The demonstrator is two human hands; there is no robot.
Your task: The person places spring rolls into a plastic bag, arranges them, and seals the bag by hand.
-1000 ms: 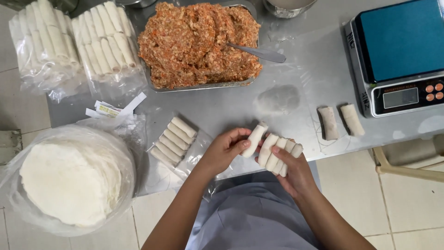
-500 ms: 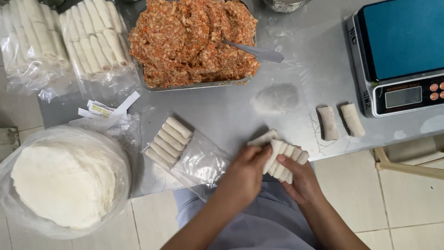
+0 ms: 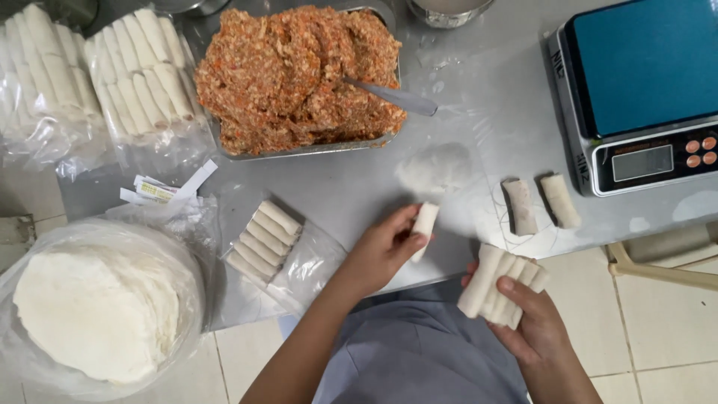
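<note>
Steel table, seen from above. Left hand pinches a single white roll between thumb and fingertips, holding it just over the table's near edge. Right hand is cupped under a row of rolls, thumb pressed on top, fingers closed around them; this bundle sits off the table, past its near edge, above the person's grey apron. Left of the left hand, an open clear bag lies flat with a few rolls packed side by side inside. Two loose rolls lie on the table near the scale. A tray of orange-brown filling with a spoon stands at the far side. Filled bags of rolls lie far left; a bagged stack of round wrappers sits lower left.
</note>
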